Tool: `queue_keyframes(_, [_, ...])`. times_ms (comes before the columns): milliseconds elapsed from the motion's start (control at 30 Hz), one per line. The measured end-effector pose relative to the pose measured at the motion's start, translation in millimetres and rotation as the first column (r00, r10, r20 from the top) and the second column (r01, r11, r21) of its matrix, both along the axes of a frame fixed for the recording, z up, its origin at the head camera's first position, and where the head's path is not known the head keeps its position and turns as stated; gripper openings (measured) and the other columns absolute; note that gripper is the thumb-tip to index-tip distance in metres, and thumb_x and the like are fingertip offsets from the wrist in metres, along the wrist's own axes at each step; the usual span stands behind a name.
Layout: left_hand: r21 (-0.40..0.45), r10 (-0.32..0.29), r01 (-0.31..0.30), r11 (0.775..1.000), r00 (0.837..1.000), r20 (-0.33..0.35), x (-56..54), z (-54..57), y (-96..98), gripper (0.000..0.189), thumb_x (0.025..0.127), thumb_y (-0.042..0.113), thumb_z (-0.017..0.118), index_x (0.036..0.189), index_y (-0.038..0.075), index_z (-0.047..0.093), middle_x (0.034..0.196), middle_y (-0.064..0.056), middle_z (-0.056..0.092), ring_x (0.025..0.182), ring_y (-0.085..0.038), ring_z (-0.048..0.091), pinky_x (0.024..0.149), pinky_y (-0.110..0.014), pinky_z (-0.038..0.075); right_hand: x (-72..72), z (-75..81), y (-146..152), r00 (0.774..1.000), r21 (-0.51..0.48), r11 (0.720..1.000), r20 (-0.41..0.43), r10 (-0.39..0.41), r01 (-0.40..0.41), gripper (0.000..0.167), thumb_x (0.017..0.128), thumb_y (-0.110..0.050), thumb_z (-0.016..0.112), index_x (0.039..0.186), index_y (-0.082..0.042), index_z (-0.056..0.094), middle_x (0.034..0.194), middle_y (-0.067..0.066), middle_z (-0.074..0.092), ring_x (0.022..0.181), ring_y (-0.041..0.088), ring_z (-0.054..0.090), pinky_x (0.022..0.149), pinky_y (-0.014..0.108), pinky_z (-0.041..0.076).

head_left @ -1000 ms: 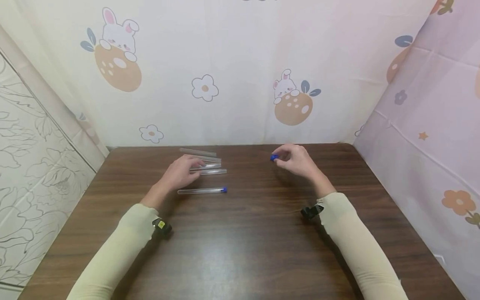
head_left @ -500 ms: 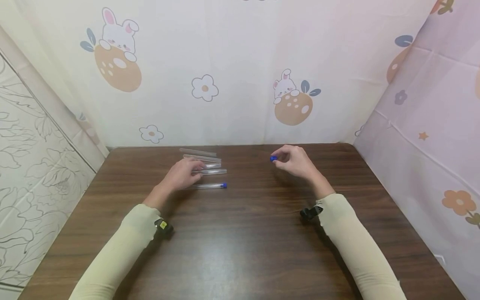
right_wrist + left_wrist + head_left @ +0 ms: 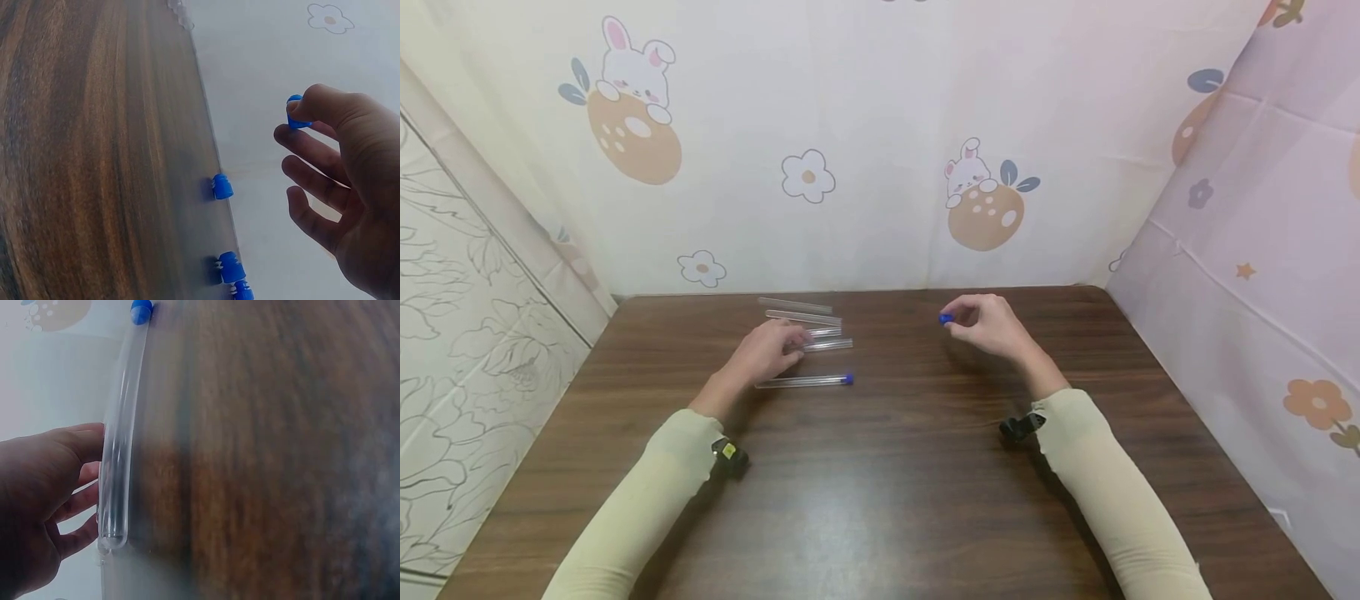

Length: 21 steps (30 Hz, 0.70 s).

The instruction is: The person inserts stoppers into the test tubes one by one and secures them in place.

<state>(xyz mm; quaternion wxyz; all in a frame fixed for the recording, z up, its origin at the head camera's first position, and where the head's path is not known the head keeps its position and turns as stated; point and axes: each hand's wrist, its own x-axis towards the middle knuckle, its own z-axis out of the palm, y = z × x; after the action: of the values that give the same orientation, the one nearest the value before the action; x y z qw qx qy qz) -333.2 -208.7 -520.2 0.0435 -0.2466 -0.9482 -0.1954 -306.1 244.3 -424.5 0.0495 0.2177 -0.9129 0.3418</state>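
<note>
Cap [image 3: 945, 319] pinched in right hand [image 3: 991, 323] near table edge [image 3: 887, 293]; left hand [image 3: 764, 350] curved, hold unclear.

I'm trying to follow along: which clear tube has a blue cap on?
The tube lying frontmost, its blue cap at the right end; the other tubes, farther back, show no cap.

On my feed I saw 1 stoppered tube [image 3: 805, 382] before 4 tubes [image 3: 803, 317], left-rear of table [image 3: 880, 500]. Left hand [image 3: 762, 350] hid left ends of nearer 2. Well right, right hand [image 3: 991, 323] held stopper [image 3: 946, 318]; 3 others [image 3: 222, 187] lay on table. Curtain [image 3: 880, 225] hung behind.
</note>
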Motion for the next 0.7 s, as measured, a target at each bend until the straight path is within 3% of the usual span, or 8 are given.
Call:
queue_keyframes(267, [-0.03,0.004,-0.004,1.0,1.0,-0.017,-4.6,-7.0,-0.2,0.029,0.099,0.018,0.085,0.125,0.028,0.082,0.116,-0.001,0.083,0.111,-0.026,0.077,0.096,-0.053,0.064,0.7,-1.5,-1,1.0,-0.012,1.0,-0.012,-0.001,0.001,0.017,0.097,-0.008,0.083,0.114,-0.008,0.084,0.101,0.012,0.084,0.086,0.022,0.071,0.08,0.032,0.057])
queue_keyframes(500, [-0.002,0.002,-0.002,1.0,1.0,0.024,11.4,10.8,5.5,0.027,0.1,0.014,0.082,0.124,0.024,0.082,0.118,-0.007,0.081,0.111,-0.031,0.077,0.096,-0.055,0.063,1.1,-2.2,-1,1.0,-0.018,1.0,-0.016,0.003,-0.003,0.017,0.096,-0.008,0.083,0.113,-0.008,0.084,0.099,0.011,0.084,0.083,0.02,0.07,0.077,0.029,0.055])
queue_keyframes(700, [0.007,0.004,-0.004,1.0,1.0,0.001,10.5,7.5,4.0,0.026,0.099,0.015,0.082,0.123,0.026,0.082,0.117,-0.005,0.082,0.111,-0.029,0.078,0.096,-0.054,0.063,0.6,-2.6,0,1.0,-0.022,1.0,-0.013,0.004,-0.004,0.016,0.097,-0.008,0.083,0.113,-0.009,0.084,0.099,0.011,0.084,0.083,0.02,0.07,0.077,0.029,0.055])
